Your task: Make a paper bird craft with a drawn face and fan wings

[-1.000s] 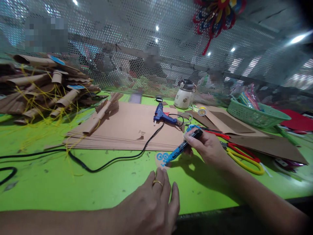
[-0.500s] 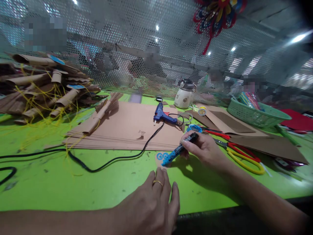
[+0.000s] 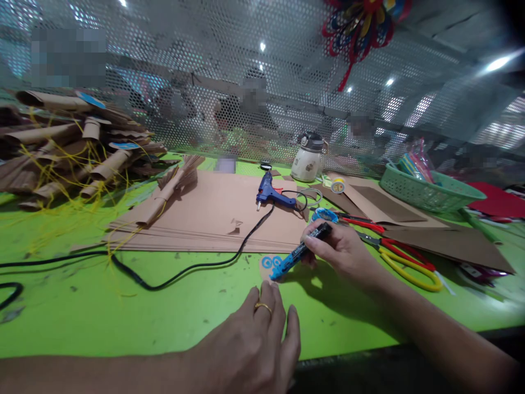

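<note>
My right hand (image 3: 338,246) grips a blue paint marker (image 3: 301,250), its tip slanting down to the left. The tip touches a small brown paper cutout (image 3: 266,272) lying on the green table (image 3: 197,312). Two blue rings with dots inside, like eyes, are drawn on that cutout. My left hand (image 3: 262,328), with a gold ring on one finger, lies flat with its fingers stretched out. Its fingertips rest at the cutout's near edge and hide part of it.
Behind the cutout lies a stack of brown paper sheets (image 3: 221,191) with a blue glue gun (image 3: 273,194) on it; its black cord (image 3: 184,272) crosses the table. Rolled paper pieces (image 3: 61,142) heap at left. Scissors (image 3: 410,271), a green basket (image 3: 435,191) and a white jug (image 3: 307,161) stand rightward.
The view has shifted very slightly. Both hands and the marker hold nearly the same position, the tip still on the cutout.
</note>
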### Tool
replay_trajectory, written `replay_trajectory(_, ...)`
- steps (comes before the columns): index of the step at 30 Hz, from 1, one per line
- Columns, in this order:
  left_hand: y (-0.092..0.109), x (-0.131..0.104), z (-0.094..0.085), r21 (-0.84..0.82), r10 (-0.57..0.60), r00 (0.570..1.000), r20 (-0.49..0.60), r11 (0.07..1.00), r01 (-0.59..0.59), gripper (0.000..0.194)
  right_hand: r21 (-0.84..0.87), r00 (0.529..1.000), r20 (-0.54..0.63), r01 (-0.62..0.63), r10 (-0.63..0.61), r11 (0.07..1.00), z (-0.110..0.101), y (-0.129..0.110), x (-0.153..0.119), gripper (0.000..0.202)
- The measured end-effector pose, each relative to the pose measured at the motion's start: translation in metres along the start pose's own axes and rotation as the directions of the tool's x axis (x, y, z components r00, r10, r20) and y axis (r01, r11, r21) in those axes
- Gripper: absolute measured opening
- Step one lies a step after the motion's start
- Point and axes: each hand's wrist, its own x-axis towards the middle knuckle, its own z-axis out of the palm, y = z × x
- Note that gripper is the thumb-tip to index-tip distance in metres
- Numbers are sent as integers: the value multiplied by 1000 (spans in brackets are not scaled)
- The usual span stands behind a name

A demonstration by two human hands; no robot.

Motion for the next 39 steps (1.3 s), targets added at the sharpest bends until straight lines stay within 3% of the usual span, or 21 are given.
replay_trajectory(17,1,-1,-1,-28,3,999,33,1000,-2,47,53,996,-87,-18,23,998,-1,0,1,25)
replay_trajectory(27,0,0,-3,-14,9,999,49,1000,-8,46,14,1000,-22,-10,10,1000,-1,-1,0,21)
replay_trajectory(39,1,-1,-2,-8,15,999,33,1000,-15,46,21,989,-141,-29,32,999,-5,1,1,19)
